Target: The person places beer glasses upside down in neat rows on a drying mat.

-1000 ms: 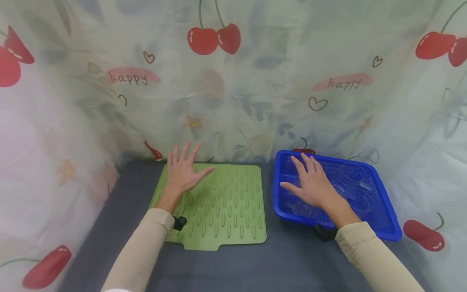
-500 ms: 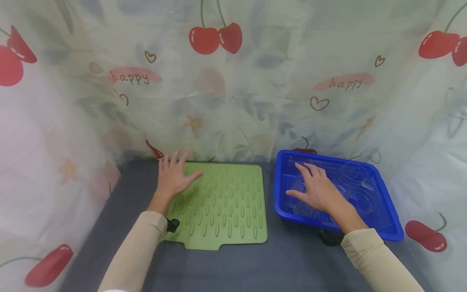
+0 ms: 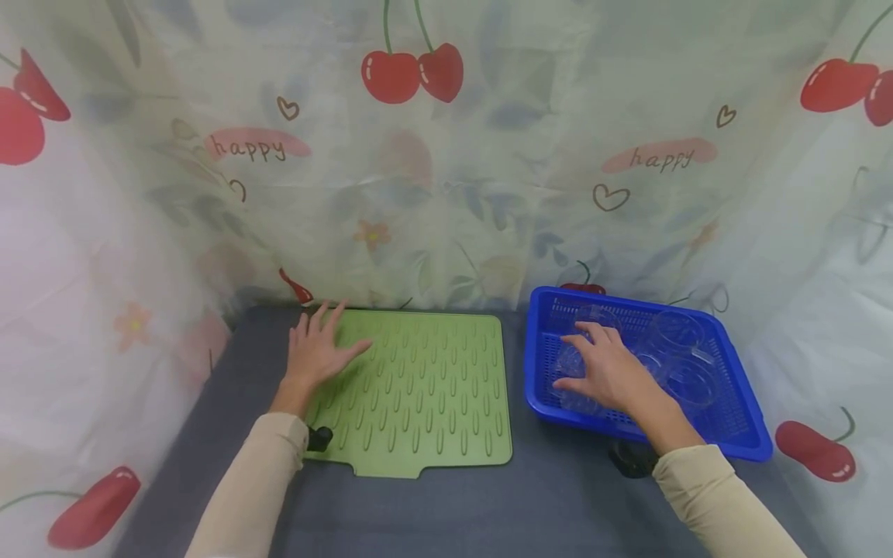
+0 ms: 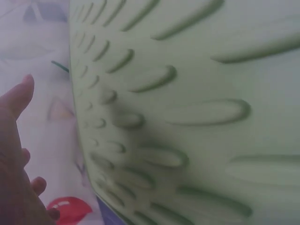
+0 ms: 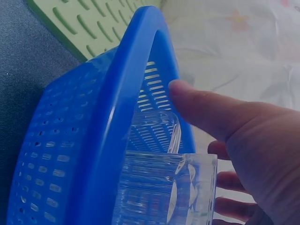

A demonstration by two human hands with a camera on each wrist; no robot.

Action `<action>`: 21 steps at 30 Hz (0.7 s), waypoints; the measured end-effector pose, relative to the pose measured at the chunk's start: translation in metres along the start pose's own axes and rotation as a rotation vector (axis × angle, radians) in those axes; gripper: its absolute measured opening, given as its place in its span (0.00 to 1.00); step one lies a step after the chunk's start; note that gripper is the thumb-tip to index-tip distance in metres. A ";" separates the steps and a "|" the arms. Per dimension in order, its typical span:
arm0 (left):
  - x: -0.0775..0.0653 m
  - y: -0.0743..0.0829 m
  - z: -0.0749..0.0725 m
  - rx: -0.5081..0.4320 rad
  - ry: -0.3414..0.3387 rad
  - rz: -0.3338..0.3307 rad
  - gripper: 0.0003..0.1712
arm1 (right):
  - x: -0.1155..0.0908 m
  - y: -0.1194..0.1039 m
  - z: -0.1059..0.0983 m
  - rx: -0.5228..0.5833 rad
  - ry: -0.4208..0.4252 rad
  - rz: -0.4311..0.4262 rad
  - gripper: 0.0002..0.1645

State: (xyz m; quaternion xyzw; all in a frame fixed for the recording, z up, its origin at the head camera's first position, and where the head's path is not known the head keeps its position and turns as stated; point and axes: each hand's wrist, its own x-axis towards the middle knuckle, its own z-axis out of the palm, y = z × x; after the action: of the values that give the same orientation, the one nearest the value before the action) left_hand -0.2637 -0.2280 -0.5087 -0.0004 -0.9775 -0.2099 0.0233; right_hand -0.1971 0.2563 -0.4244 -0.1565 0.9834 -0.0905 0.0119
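Observation:
My right hand [image 3: 607,372] hovers over the left half of a blue plastic basket [image 3: 756,434], thumb and fingers spread apart, holding nothing. Clear glassware lies in the basket. Below my right fingers, a thick-walled clear glass [image 5: 192,187] shows close up in the right wrist view, with a rounded clear loop [image 5: 176,133] beside it. My left hand [image 3: 314,356] is over the left side of a light green ridged mat [image 3: 432,403], fingers spread and slightly bent, with nothing in them. In the left wrist view, its thumb [image 4: 21,96] stands out past the mat's edge.
More clear round glasses [image 3: 691,384] fill the basket's right half. Mat and basket lie side by side on a dark grey tabletop [image 3: 502,511], a narrow gap between them. A cherry-print curtain [image 3: 446,194] hangs behind and on both sides.
My left hand has moved left and toward me over the mat. My right hand has moved slightly right and toward me above the basket, its fingers now more bent.

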 end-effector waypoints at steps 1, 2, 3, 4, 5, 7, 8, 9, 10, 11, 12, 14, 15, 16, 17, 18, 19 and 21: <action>-0.001 -0.002 0.001 0.002 -0.011 -0.006 0.58 | 0.000 0.000 0.000 -0.004 0.003 0.000 0.47; -0.001 -0.005 0.002 0.002 -0.019 -0.016 0.58 | -0.001 0.000 0.000 -0.008 0.005 -0.002 0.47; -0.002 -0.007 0.002 0.003 -0.027 -0.024 0.58 | -0.001 0.000 0.001 -0.012 0.007 -0.004 0.46; -0.003 -0.008 0.003 0.008 -0.034 -0.034 0.59 | -0.002 0.000 0.001 -0.017 0.010 -0.006 0.45; -0.004 -0.010 0.003 0.010 -0.044 -0.040 0.59 | -0.002 -0.001 0.001 -0.022 0.015 -0.010 0.44; -0.007 -0.013 0.003 0.008 -0.056 -0.053 0.59 | -0.003 -0.001 0.001 -0.032 0.027 -0.017 0.43; -0.008 -0.014 0.003 0.003 -0.060 -0.059 0.59 | -0.003 -0.001 0.001 -0.037 0.034 -0.022 0.42; -0.010 -0.016 0.003 0.001 -0.067 -0.062 0.59 | -0.003 -0.001 0.000 -0.041 0.042 -0.025 0.42; -0.010 -0.017 0.003 -0.001 -0.073 -0.066 0.58 | -0.004 -0.001 0.000 -0.043 0.052 -0.027 0.41; -0.011 -0.019 0.003 -0.005 -0.081 -0.068 0.58 | -0.004 -0.001 0.000 -0.047 0.061 -0.031 0.41; -0.012 -0.021 0.003 -0.007 -0.087 -0.072 0.58 | -0.004 -0.001 0.000 -0.051 0.069 -0.033 0.41; -0.013 -0.025 0.004 -0.010 -0.098 -0.076 0.59 | -0.004 -0.002 0.000 -0.060 0.083 -0.038 0.40; -0.014 -0.027 0.004 -0.012 -0.102 -0.077 0.59 | -0.004 -0.001 0.000 -0.061 0.086 -0.035 0.40; -0.015 -0.029 0.005 -0.018 -0.106 -0.080 0.60 | -0.004 -0.001 -0.001 -0.064 0.086 -0.032 0.40; -0.015 -0.031 0.006 -0.023 -0.110 -0.083 0.60 | -0.004 -0.001 -0.001 -0.067 0.084 -0.027 0.40; -0.016 -0.033 0.007 -0.032 -0.113 -0.085 0.61 | -0.004 0.000 -0.002 -0.067 0.080 -0.021 0.39; -0.016 -0.036 0.008 -0.037 -0.118 -0.086 0.61 | -0.005 0.000 -0.003 -0.068 0.076 -0.015 0.39; -0.016 -0.039 0.011 -0.050 -0.130 -0.095 0.61 | -0.005 0.002 -0.005 -0.062 0.059 0.001 0.39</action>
State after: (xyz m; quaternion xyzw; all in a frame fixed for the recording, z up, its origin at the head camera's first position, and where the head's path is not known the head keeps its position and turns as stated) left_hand -0.2483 -0.2591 -0.5358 0.0319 -0.9702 -0.2348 -0.0504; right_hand -0.1930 0.2609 -0.4201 -0.1537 0.9858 -0.0647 -0.0220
